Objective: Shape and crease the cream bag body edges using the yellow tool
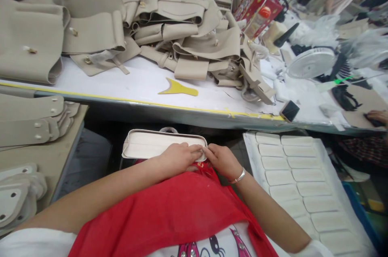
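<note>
Two hands: both rest on one cream panel, held low over the lap, just below the table edge.
Left hand (178,156): palm down, fingers loosely curled, lying on the near right part of the cream panel (151,144); fingertips press its surface near the right end. Whether the thumb hooks under the edge cannot be told.
Right hand (222,160): palm down, fingers bent, tips touching the panel's right end, right beside the left hand's fingertips. A silver bracelet (239,176) sits on its wrist.
Cream panel: flat, long, rounded corners, with a stitched or folded border; it stretches away to the left of both hands, and a pale loop shows at its far edge.
Red apron (169,212): directly beneath both hands and forearms, covering the lap.
Tray of cream pieces (303,184): just right of the right forearm, rows of small rounded pieces laid in two columns.
White table (136,83): beyond the hands, its yellow-taped edge running across above the panel.
Yellow template (178,88): on the table, straight ahead of the hands, lying alone.
Beige bag parts (169,26): heaped further back on the table, many with metal studs.
Stacked beige pieces (30,121): on a lower bench left of the left arm.
Phone (289,110): at the table edge, ahead and right of the right hand.
Small fan (311,62): further right on the table.
Another person's hand (377,116): far right edge, well apart.
</note>
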`<action>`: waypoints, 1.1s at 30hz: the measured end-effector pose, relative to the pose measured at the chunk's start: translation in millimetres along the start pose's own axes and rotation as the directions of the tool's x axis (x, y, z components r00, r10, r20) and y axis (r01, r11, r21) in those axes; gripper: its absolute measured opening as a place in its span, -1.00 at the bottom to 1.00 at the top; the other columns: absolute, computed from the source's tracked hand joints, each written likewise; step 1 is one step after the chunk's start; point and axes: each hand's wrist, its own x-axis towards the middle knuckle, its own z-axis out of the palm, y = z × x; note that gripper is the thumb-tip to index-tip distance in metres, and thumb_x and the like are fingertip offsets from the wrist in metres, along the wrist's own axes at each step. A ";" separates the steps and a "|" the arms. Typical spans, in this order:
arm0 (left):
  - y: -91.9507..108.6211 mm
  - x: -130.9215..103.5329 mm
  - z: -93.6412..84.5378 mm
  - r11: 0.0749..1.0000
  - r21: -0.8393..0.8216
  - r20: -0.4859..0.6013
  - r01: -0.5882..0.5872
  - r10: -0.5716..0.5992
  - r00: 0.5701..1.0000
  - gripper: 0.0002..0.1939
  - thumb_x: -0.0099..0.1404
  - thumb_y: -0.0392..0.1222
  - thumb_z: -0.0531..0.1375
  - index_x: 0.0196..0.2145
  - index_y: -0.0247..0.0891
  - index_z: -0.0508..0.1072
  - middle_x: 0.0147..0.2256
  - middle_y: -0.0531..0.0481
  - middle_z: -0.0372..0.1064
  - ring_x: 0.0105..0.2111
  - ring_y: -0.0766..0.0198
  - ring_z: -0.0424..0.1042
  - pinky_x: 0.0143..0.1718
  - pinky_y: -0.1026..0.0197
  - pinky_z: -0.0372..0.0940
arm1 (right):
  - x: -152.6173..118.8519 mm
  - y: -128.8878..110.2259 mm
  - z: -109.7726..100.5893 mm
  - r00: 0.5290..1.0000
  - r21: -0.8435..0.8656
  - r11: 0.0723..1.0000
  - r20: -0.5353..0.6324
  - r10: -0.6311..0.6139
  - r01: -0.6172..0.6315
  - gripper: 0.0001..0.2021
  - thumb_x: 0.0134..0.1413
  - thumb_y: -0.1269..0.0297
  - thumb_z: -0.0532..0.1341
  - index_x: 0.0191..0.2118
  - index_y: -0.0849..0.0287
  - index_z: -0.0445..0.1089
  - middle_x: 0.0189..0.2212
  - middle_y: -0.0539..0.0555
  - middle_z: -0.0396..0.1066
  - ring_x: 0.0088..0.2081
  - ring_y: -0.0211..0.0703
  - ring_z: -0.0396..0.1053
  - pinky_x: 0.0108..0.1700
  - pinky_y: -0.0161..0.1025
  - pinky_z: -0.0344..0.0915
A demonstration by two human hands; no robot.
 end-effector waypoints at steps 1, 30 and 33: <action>-0.7 0.2 0.5 1.000 -0.004 0.000 -0.002 0.002 1.000 -0.56 0.27 0.05 0.03 0.04 -0.19 0.25 0.09 -0.09 0.19 -0.25 0.17 0.36 -0.32 0.16 0.26 | 0.9 4.8 -0.3 0.997 0.215 0.976 0.066 0.027 -0.041 -0.61 0.19 0.01 -0.07 -0.45 0.20 0.24 -0.52 0.07 0.41 -0.50 -0.19 0.40 -0.46 -0.33 0.20; -71.9 -136.7 -12.1 0.258 -0.914 -0.147 0.314 -0.930 0.336 -0.66 0.19 0.08 0.12 -0.45 -0.29 0.32 -0.62 0.13 0.19 -0.64 0.47 0.17 -0.63 0.41 0.10 | 28.0 10.9 -20.5 0.773 0.471 0.703 0.610 0.175 -0.532 -0.54 -0.15 -0.13 0.26 -0.48 0.25 0.26 -0.60 -0.01 0.37 -0.65 -0.42 0.32 -0.65 -0.51 0.24; -95.0 -159.2 5.1 -0.052 -0.932 0.254 0.358 -0.799 0.545 -0.57 0.07 0.16 0.19 -0.51 -0.29 0.22 -0.66 0.17 0.15 -0.68 0.49 0.15 -0.68 0.44 0.06 | 33.8 11.6 -26.2 0.721 0.446 0.698 0.677 0.146 -0.560 -0.58 -0.14 -0.07 0.28 -0.46 0.26 0.29 -0.58 -0.01 0.37 -0.63 -0.41 0.33 -0.63 -0.50 0.28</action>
